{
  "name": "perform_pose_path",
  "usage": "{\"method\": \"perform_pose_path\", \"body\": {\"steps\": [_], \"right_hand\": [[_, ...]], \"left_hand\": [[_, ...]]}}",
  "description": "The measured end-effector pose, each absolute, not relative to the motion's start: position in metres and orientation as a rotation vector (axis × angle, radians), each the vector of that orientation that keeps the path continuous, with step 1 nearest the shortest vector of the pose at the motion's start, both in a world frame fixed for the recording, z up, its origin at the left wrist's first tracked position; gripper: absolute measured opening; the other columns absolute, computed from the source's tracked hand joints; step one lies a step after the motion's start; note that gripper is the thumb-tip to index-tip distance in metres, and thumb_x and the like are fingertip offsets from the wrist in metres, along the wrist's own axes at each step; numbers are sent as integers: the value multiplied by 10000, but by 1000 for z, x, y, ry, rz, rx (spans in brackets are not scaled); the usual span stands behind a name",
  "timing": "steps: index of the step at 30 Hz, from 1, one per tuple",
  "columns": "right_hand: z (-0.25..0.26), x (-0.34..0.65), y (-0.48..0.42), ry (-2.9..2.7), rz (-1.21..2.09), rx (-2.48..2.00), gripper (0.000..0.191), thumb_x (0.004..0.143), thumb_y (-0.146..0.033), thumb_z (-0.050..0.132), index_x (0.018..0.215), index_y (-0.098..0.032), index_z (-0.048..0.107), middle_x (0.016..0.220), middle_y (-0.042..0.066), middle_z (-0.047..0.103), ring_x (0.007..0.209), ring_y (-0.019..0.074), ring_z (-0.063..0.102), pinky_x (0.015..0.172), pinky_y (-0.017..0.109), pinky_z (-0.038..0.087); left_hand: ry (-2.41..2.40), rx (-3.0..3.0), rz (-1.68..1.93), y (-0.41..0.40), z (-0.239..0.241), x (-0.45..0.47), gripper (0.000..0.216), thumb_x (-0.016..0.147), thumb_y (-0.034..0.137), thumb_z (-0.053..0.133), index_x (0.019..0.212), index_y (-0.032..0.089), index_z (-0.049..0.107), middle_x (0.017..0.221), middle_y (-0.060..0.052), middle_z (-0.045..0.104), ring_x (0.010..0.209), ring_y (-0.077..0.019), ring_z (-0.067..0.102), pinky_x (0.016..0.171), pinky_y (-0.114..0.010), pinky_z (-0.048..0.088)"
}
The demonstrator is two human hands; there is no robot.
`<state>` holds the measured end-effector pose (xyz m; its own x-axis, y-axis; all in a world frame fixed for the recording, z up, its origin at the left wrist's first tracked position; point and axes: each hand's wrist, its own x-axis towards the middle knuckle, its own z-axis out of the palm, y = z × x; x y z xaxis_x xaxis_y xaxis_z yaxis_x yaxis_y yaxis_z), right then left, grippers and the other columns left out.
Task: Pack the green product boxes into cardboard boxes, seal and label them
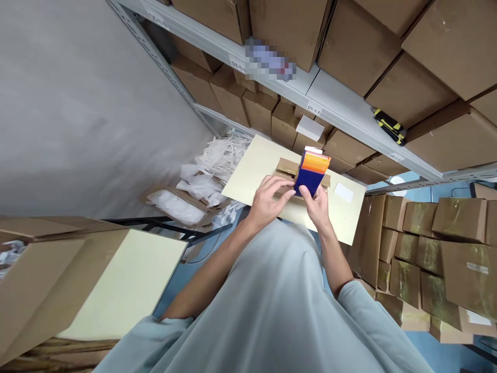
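My right hand (pixel 319 204) grips a small blue and orange box (pixel 311 172) from below and holds it upright over a pale cream board (pixel 252 173). My left hand (pixel 268 199) rests with curled fingers on a flat brown cardboard piece (pixel 286 167) that lies on the board, just left of the box. A small white label (pixel 344 192) lies on the board to the right of my hands.
Grey metal shelves (pixel 334 101) full of brown cartons run across the top. A yellow-black tool (pixel 389 126) lies on a shelf. Taped cartons (pixel 435 248) are stacked on the right. White paper strips (pixel 217 160) and bags lie left of the board. An open carton (pixel 58 280) sits at the lower left.
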<state>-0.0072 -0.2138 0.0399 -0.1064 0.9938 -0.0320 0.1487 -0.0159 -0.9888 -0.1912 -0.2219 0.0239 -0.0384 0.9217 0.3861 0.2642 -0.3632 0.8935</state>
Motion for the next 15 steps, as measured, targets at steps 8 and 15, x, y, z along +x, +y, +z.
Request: {"method": "perform_pose_path", "body": {"steps": [8, 15], "right_hand": [[55, 15, -240, -1735, 1176, -1288, 578, 965, -746, 811, 1266, -256, 754, 1212, 109, 869, 1108, 306, 834, 1058, 459, 683], [72, 23, -243, -1957, 1092, -1321, 524, 986, -748, 777, 1190, -267, 750, 1097, 108, 832, 1006, 322, 794, 971, 465, 679]], "left_hand": [[1154, 1553, 1196, -187, 97, -246, 496, 989, 660, 791, 1259, 244, 798, 1177, -86, 803, 1070, -247, 738, 888, -375, 615], [1135, 1454, 1216, -187, 71, -257, 396, 903, 585, 909, 1045, 231, 805, 996, -50, 730, 979, -257, 754, 826, -404, 657]]}}
